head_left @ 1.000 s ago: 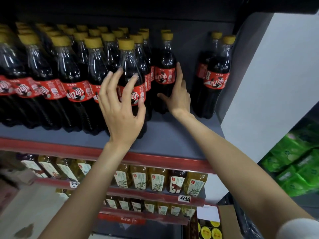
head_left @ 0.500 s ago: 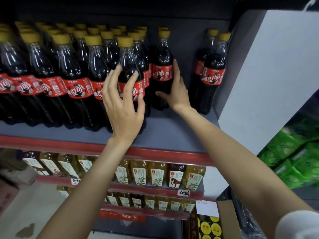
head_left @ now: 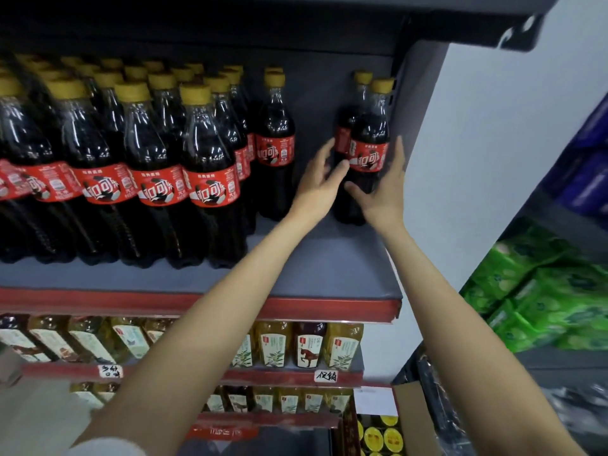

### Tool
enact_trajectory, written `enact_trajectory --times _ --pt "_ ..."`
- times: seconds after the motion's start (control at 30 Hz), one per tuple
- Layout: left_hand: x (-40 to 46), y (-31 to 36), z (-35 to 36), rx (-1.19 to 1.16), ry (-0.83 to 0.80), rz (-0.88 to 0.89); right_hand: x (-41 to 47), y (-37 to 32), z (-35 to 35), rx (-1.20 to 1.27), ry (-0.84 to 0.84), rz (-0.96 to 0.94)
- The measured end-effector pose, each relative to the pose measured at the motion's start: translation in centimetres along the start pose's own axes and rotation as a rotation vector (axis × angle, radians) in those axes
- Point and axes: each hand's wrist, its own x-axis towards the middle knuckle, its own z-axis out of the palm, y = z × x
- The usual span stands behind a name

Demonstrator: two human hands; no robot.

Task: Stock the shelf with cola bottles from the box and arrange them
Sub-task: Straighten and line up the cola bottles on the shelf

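Cola bottles with yellow caps and red labels stand in packed rows (head_left: 158, 179) on the left of the grey shelf (head_left: 329, 268). A single file of bottles (head_left: 274, 149) stands right of them. At the shelf's far right stand two more, a front bottle (head_left: 370, 136) and a rear bottle (head_left: 348, 116). My right hand (head_left: 383, 192) cups the front bottle, thumb across its lower front and fingers up its right side. My left hand (head_left: 320, 182) touches the pair's left side with straight fingers. The open cardboard box (head_left: 408, 413) at bottom right shows yellow caps.
A bare gap of shelf lies between the single file and the right pair. A grey side panel (head_left: 424, 120) closes the shelf's right end. Tea bottles (head_left: 309, 345) fill the lower shelves. Green packs (head_left: 543, 297) are stacked on the neighbouring rack at right.
Both hands left the middle bottles and moved right to the pair at the shelf's end. The camera view shifted right and upward.
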Motion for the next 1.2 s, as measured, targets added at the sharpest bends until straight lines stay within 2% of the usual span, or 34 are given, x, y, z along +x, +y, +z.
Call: enact_trajectory --times 0.07,0.17,0.33,0.53,0.67,0.93,1.1,1.2 --pt "1.1 0.2 0.9 -0.017 -0.041 -0.077 0.3 0.3 0.1 -0.057 -0.065 0.018" --pt "0.5 -0.6 1.3 -0.033 -0.065 -0.027 -0.2 0.3 0.1 -0.04 -0.086 -0.025" --pt "-3.6 -2.5 -1.7 0.364 0.116 0.168 -2.7 -1.6 1.3 0.068 -0.189 -0.131" --pt "-6.9 -2.5 -5.4 0.551 0.199 0.261 -4.1 -3.5 4.1 0.113 -0.262 -0.229" --pt "-7.7 -2.4 -6.5 0.57 0.217 0.246 -4.5 -4.2 5.7 0.129 -0.283 -0.216" --pt "-7.5 -2.1 -6.1 0.423 0.203 0.048 -4.6 -5.1 7.8 0.076 -0.263 -0.212" --pt "-7.9 -2.8 -5.6 0.399 0.221 0.133 -3.3 -4.3 5.1 0.179 -0.447 -0.263" --pt "-8.1 -3.7 -5.6 0.504 0.274 0.282 -2.4 -3.4 2.7 0.17 -0.292 -0.213"
